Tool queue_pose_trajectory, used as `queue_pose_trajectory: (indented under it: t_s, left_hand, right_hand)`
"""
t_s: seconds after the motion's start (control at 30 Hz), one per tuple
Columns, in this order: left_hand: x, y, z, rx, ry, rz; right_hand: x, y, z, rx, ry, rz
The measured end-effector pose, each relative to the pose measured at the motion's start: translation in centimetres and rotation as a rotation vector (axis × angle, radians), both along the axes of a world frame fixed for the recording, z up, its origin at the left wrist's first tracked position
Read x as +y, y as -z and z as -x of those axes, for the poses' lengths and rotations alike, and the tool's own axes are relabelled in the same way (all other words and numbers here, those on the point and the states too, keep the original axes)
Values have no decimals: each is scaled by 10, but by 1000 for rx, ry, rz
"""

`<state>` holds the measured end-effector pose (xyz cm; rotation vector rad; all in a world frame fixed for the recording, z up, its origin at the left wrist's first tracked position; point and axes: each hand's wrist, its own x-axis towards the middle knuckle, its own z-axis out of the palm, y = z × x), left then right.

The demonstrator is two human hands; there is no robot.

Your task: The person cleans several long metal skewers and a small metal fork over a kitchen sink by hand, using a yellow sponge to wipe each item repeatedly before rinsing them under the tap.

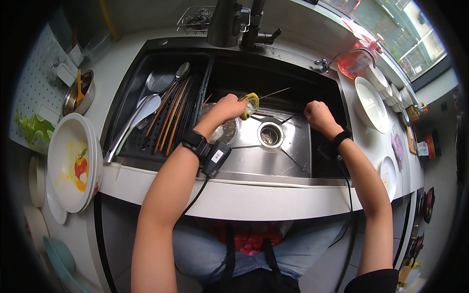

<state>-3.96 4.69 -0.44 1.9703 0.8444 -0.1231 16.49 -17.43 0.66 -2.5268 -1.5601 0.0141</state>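
Observation:
My left hand is closed on a yellow and green sponge with suds on it, over the sink basin. A thin stick, perhaps a chopstick, sticks out to the right from behind the sponge; how it is held is hidden. Under my left wrist a round, clear or metal bowl stands in the basin, partly covered. My right hand is curled over the basin's right side; whether it holds anything is hidden. Between the hands lies the metal drain with food scraps in it.
Chopsticks, a ladle and other utensils lie in the black drain tray at left. Stacked bowls and a metal pot stand left of the sink, white bowls and a plate at right. The faucet rises behind.

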Motion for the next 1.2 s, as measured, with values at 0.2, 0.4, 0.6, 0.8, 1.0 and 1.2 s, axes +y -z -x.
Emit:
queue_pose_trajectory:
  t_s: [0.2, 0.4, 0.6, 0.8, 1.0, 1.2]
  left_hand:
    - [2, 5, -2, 2, 24, 15]
    - [-4, 3, -8, 0, 28, 13]
    - [4, 9, 0, -47, 17, -19]
    - [-4, 5, -5, -80, 21, 14]
    - [-5, 1, -3, -72, 16, 18]
    - [-1, 1, 0, -80, 20, -30]
  right_hand:
    - [2, 0, 19, -24, 151, 405]
    - [-17, -39, 24, 12, -4, 96]
    - [-115, -118, 82, -12, 213, -316]
    - [-393, -96, 137, -118, 811, -706]
    - [-474, 121, 204, 163, 944, -186]
    - [-425, 118, 224, 449, 1008, -222]
